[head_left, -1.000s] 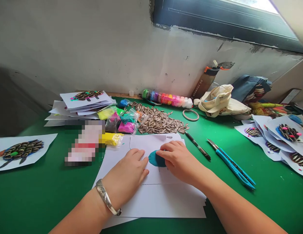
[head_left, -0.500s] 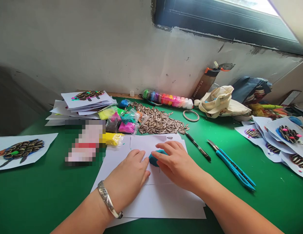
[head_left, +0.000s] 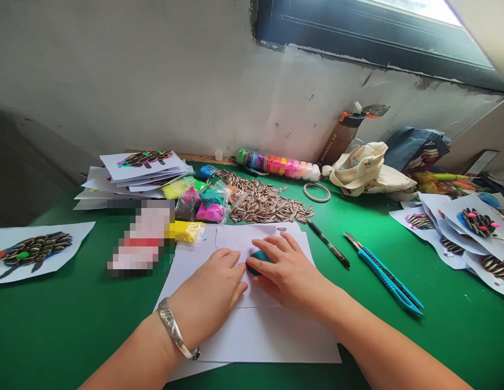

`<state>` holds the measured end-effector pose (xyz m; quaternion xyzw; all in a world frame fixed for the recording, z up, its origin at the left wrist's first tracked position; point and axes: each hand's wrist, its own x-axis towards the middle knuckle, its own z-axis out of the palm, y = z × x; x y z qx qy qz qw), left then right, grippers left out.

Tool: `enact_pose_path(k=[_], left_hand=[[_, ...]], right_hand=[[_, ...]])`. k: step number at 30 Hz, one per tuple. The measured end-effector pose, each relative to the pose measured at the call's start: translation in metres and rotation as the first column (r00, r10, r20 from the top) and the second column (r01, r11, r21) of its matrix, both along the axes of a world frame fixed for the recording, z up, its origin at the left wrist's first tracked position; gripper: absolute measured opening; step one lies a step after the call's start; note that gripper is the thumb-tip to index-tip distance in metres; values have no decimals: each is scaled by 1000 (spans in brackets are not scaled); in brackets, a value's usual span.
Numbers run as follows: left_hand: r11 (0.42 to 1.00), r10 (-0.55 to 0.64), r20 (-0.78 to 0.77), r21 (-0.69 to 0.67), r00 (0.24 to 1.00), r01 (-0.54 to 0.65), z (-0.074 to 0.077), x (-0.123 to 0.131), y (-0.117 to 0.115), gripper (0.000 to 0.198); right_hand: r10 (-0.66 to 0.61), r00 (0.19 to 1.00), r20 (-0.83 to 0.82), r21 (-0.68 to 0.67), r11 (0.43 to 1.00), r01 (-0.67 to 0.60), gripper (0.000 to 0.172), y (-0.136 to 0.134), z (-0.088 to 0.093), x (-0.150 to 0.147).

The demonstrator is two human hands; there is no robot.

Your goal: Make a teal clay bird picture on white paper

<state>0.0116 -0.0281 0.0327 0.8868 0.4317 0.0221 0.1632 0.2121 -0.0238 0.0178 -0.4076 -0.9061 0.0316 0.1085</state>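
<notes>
Two bare hands lie flat on a stack of white paper sheets (head_left: pixel 255 336) near the front edge of the green tabletop (head_left: pixel 52 319). Neither grip is closed: the left hand (head_left: pixel 207 292) rests open on the paper with its fingers pointing right, and a silver bangle (head_left: pixel 174 330) circles its wrist. The right hand (head_left: pixel 286 276) is also open, its spread fingers arching over a lump of teal modelling clay (head_left: pixel 257 261). The clay sits on the paper under the inner edge of that hand, just beside the left hand's fingertips. Only a thin teal crescent shows now, whereas a second ago a wider rounded patch lay exposed; the right hand has slid over it.

Just past the paper lie a bag of yellow clay (head_left: pixel 184 232), a black marker pen (head_left: pixel 328 244) and a blue craft knife (head_left: pixel 387 279). Further off are bags of coloured clay (head_left: pixel 211 203) and a heap of sunflower seeds (head_left: pixel 263 200). Seed-covered paper animals lie to the left (head_left: pixel 36 252) and right (head_left: pixel 477 225). At the back stand a row of clay tubes (head_left: pixel 276 165), a canvas tote bag (head_left: pixel 367 169) and a water bottle (head_left: pixel 341 135).
</notes>
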Motion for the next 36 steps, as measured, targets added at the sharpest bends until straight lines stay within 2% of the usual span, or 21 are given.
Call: enact_pose_path(k=[8,13,19,26,36], left_hand=[[1000,-14,26,-22,1000,15,0,0,2,21],[1000,-9,42,-8,999,9,-1,-1,1,22],[999,-33,-35,-11,999,32,2,0,2,25],[999,-23,-52,-31,998,22,3,1,3,23],[998,-22,-23,-66,999,20,5,-1,5,22]], right_hand=[[11,1000,11,9,1000,-11,28,-2,0,-2],[22,1000,18,-36,999,-21,28,-3,4,-2],[30,999,31,-83,996,-28,27,-3,11,1],[28,999,24,-104,994,-25,25,-4,15,2],[-146,988,-47,-3,989,146,23,12,24,38]])
